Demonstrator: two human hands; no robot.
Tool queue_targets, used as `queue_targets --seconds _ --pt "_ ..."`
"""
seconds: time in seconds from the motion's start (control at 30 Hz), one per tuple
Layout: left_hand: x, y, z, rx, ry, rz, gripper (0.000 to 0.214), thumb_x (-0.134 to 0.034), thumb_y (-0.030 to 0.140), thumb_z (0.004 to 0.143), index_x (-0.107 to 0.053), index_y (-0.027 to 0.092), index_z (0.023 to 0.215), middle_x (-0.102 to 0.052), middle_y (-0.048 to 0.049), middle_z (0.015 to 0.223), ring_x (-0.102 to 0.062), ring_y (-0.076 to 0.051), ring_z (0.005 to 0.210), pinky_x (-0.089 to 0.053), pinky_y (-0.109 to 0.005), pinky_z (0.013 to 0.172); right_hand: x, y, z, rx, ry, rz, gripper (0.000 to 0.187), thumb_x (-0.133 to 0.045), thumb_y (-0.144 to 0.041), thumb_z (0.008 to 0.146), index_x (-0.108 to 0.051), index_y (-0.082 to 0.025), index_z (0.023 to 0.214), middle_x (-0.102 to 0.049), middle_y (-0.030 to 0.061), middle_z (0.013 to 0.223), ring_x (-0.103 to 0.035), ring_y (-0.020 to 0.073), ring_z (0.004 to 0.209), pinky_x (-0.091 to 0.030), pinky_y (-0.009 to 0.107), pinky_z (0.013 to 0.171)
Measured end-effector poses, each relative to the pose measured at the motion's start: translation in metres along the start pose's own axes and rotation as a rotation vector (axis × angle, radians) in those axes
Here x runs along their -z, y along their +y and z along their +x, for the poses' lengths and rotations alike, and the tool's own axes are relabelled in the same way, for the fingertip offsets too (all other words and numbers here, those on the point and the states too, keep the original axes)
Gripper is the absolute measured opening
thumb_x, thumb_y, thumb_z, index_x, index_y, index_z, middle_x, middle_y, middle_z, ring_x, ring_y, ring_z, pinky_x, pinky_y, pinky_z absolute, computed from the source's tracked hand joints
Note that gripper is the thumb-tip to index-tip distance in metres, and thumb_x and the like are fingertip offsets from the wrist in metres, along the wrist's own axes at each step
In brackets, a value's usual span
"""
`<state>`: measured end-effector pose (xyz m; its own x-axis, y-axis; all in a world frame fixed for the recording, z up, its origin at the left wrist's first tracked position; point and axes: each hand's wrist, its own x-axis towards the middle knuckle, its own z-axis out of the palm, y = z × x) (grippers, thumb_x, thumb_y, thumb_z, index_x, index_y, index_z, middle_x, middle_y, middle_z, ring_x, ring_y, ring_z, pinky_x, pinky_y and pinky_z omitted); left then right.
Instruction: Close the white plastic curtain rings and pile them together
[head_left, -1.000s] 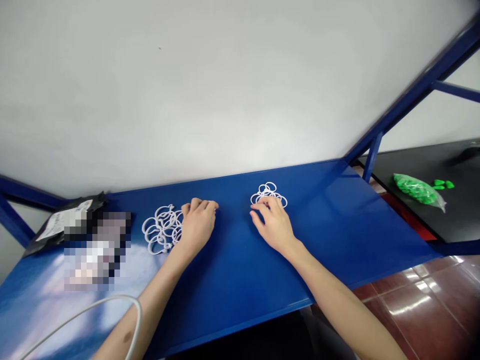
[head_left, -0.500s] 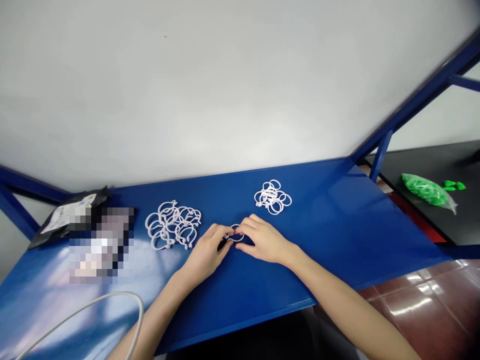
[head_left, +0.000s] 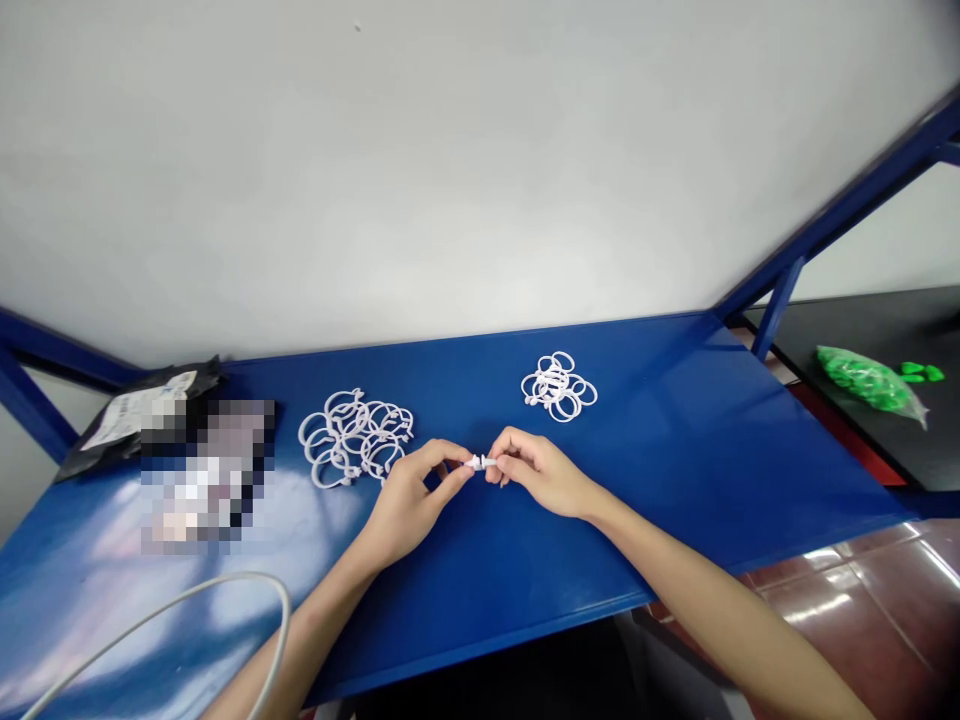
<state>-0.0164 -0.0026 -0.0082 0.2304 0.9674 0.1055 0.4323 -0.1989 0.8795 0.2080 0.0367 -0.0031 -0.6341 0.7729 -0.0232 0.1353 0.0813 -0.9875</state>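
A white plastic ring [head_left: 481,462] is pinched between my two hands above the middle of the blue table [head_left: 480,570]. My left hand [head_left: 412,500] is closed on one end at its small clasp, thumb and index finger together. The other end is in the fingertips of my right hand [head_left: 546,474], also closed. Most of the ring's loop is hidden by the fingers. Left of my left hand lies a larger pile of white rings [head_left: 349,435], several with their ends apart. A smaller pile of white rings [head_left: 559,385] lies beyond my right hand.
A black plastic package [head_left: 142,415] with a white label sits at the back left, beside a blurred-out item [head_left: 214,480]. A white cable [head_left: 172,590] loops at the front left. On a black table [head_left: 795,320] at right rests a bag of green pieces [head_left: 866,382].
The ring has turned, so its clasp ends now show between my fingertips instead of its round loop. My right hand has curled its fingers in. The view has shifted slightly.
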Motion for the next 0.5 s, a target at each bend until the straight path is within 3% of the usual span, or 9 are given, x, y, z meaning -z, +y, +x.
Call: queue_targets --seconds 0.1,0.27,0.5 --pt "-0.007 0.001 -0.001 0.108 -0.023 -0.161 0.018 -0.062 0.038 0.096 -0.069 0.022 0.099 -0.074 -0.0014 0.092 -0.068 -0.014 0.079 -0.054 -0.028 0.074 -0.003 -0.001 -0.001 0.041 0.037 -0.072 0.016 -0.053 -0.036 0.104 -0.057 -0.021 0.100 -0.072 0.0014 0.087 -0.068 0.0146 0.078 -0.053 0.029 0.075" --pt "-0.015 0.002 -0.003 0.156 0.025 -0.288 0.019 -0.066 0.039 0.094 -0.067 0.021 0.098 -0.073 -0.0019 0.092 -0.068 -0.014 0.076 -0.055 -0.026 0.069 -0.007 -0.006 -0.003 0.078 0.079 -0.296 0.018 -0.049 -0.033 0.106 -0.061 -0.022 0.103 -0.072 0.0006 0.090 -0.067 0.0127 0.074 -0.050 0.026 0.069" --pt "-0.018 0.005 -0.007 0.010 0.120 -0.049 0.017 -0.063 0.036 0.096 -0.070 0.021 0.095 -0.073 0.0001 0.079 -0.066 -0.013 0.065 -0.054 -0.025 0.062 -0.012 -0.005 -0.005 0.210 0.101 -0.563 0.023 -0.045 -0.031 0.108 -0.066 -0.022 0.109 -0.075 0.0028 0.102 -0.071 0.0150 0.087 -0.052 0.027 0.075"
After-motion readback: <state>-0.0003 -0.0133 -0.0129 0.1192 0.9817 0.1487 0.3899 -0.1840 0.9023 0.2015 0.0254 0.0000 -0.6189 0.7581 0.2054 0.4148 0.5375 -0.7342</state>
